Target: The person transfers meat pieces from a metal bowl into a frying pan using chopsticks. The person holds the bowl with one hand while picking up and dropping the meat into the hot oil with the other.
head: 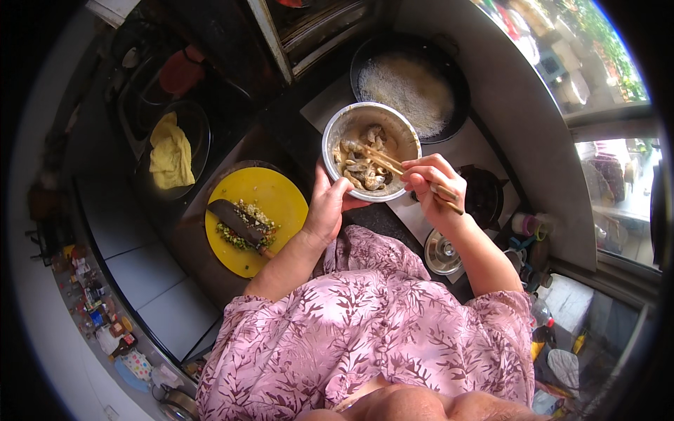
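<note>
My left hand (pixel 327 206) grips the near left rim of a metal bowl (pixel 330 138), thumb over the edge and fingers beneath. Inside lie battered pieces of food (pixel 371 173), greyish and coated; I cannot tell exactly what they are. A pair of wooden chopsticks (pixel 383 159) is held in my right hand (pixel 436 185), their tips down among the pieces. Just beyond the bowl a black wok (pixel 463 89) sits on the stove, its oil (pixel 408 97) covered in pale foam. The bowl's far right side overlaps the wok's near edge in view.
On the left, a yellow round cutting board (pixel 292 205) carries a cleaver (pixel 237 221) and chopped vegetables (pixel 231 239). A yellow cloth (pixel 171 152) lies on a dark plate or lid near the sink. Another burner (pixel 482 197) and a metal lid (pixel 442 252) are at the right, beside the window wall.
</note>
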Tool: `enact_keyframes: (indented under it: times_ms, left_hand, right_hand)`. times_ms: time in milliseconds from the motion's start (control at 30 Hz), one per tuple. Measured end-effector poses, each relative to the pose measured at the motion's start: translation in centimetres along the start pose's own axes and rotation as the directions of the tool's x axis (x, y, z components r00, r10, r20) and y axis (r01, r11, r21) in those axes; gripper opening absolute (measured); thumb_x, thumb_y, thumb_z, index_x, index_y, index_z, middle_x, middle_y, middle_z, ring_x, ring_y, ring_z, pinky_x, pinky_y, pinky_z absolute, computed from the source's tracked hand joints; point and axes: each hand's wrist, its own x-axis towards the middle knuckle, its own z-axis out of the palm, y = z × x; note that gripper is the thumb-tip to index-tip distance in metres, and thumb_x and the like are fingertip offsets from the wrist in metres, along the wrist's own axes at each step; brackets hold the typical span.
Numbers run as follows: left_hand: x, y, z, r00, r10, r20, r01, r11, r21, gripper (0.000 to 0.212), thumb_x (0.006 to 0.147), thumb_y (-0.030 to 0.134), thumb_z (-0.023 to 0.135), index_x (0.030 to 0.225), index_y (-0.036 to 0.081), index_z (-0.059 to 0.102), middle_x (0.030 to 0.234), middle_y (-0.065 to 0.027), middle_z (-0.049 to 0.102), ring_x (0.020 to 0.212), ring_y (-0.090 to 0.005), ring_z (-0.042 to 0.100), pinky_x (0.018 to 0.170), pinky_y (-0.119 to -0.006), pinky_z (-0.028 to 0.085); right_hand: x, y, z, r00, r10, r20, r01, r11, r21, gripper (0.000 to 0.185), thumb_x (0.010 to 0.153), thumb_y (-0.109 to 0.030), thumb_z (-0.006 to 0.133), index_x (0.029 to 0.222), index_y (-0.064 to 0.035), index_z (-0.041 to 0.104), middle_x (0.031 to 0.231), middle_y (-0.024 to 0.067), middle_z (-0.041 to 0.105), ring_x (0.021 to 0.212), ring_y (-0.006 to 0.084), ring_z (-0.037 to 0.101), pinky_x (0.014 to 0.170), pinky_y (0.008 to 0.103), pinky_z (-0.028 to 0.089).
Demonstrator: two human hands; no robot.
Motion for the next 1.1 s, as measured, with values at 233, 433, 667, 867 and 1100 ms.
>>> enact_keyframes:
  times_ms: [233, 433, 667, 867, 1100]
  left_hand:
    - [-0.1, 0.0, -0.4, 0.999, -0.043, 0.001, 0.043, 0.999, 0.011, 0.068, 0.083, -0.002, 0.040, 0.144, 0.014, 0.016, 0.125, -0.0133, 0.047, 0.099, -0.0206, 0.062, 0.068, -0.033, 0.062]
    - [0.1, -0.4, -0.7, 1.000, -0.027, 0.008, 0.027, 1.000, 0.007, 0.068, 0.083, -0.003, 0.040, 0.144, 0.013, 0.015, 0.127, -0.0124, 0.046, 0.099, -0.0200, 0.062, 0.068, -0.033, 0.062]
    - [0.2, -0.2, -0.1, 1.000, -0.003, 0.017, 0.002, 0.998, 0.056, 0.068, 0.085, -0.001, 0.040, 0.146, 0.014, 0.013, 0.129, -0.0141, 0.045, 0.101, -0.0219, 0.063, 0.069, -0.033, 0.062]
    - [0.0, -0.2, 0.2, 1.000, 0.012, 0.015, -0.013, 0.998, 0.054, 0.068, 0.085, -0.002, 0.040, 0.146, 0.014, 0.013, 0.131, -0.0146, 0.044, 0.103, -0.0227, 0.062, 0.070, -0.034, 0.062]
    - [0.3, -0.1, 0.1, 1.000, 0.008, -0.015, -0.007, 0.996, 0.084, 0.069, 0.085, -0.002, 0.039, 0.147, 0.015, 0.013, 0.131, -0.0147, 0.045, 0.101, -0.0222, 0.062, 0.070, -0.035, 0.062]
  right_hand:
    - [1.0, 1.8, -0.6, 0.859, 0.490, -0.151, -0.353, 0.778, 0.520, 0.023, 0.099, -0.017, 0.051, 0.095, 0.0022, 0.063, 0.091, 0.0104, 0.065, 0.077, 0.0121, 0.064, 0.065, 0.0247, 0.056]
    - [-0.1, 0.2, -0.4, 0.936, 0.315, -0.158, -0.228, 0.883, 0.410, 0.020, 0.097, -0.012, 0.054, 0.092, 0.0048, 0.064, 0.100, 0.0130, 0.063, 0.076, 0.0130, 0.064, 0.065, 0.0243, 0.055]
    - [-0.6, 0.2, 0.6, 0.968, 0.242, -0.064, -0.222, 0.948, 0.227, 0.007, 0.091, -0.001, 0.060, 0.090, 0.0038, 0.065, 0.098, 0.0153, 0.065, 0.078, 0.0187, 0.065, 0.067, 0.0270, 0.053]
    - [-1.3, 0.8, 1.3, 0.961, 0.246, -0.124, -0.214, 0.950, 0.227, 0.010, 0.092, -0.004, 0.058, 0.088, 0.0023, 0.065, 0.097, 0.0144, 0.064, 0.078, 0.0188, 0.065, 0.068, 0.0270, 0.052]
    - [-1.6, 1.7, 0.6, 0.881, 0.422, -0.216, -0.264, 0.815, 0.516, 0.022, 0.099, -0.013, 0.050, 0.093, 0.0039, 0.063, 0.102, 0.0143, 0.062, 0.074, 0.0134, 0.063, 0.066, 0.0263, 0.055]
